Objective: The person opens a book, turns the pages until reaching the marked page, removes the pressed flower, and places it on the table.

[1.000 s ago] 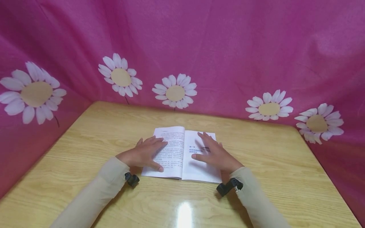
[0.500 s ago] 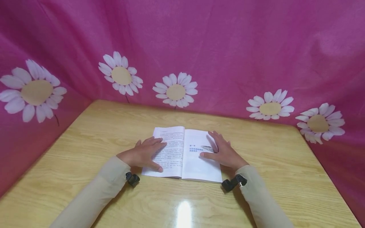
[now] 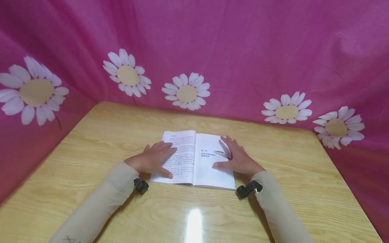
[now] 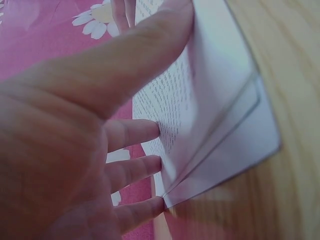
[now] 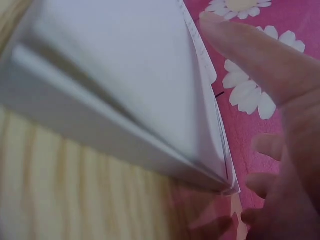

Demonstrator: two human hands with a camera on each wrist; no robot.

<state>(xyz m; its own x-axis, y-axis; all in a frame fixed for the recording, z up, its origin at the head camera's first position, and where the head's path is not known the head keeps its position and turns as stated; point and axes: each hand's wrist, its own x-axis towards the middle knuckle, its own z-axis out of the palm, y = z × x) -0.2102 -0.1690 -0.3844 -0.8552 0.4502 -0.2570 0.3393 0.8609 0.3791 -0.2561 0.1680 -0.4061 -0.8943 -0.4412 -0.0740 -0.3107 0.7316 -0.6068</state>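
Observation:
An open book (image 3: 206,175) lies on the wooden table, small dark text on its left page and a blue heading with a small picture on its right page. Spread over the left page's outer part is my left hand (image 3: 153,158). Its fingertips meet the page near the outer edge in the left wrist view, with the thumb (image 4: 150,40) across the text. My right hand (image 3: 240,160) is at the right page's outer edge, fingers spread, overlapping part of the picture. In the right wrist view its thumb (image 5: 260,55) stands apart from the book's page edges (image 5: 100,120).
A pink-purple curtain (image 3: 231,60) with large white daisies surrounds the far and side edges of the table (image 3: 291,162). Both wrists carry a black camera strap, the right camera (image 3: 247,190) low beside the book's near corner. A bright light reflection (image 3: 193,224) shows on the tabletop in front.
My right hand has moved right, from over the right page to its outer edge, uncovering the heading and more of the picture. The left hand stays on its page. The head view has shifted slightly.

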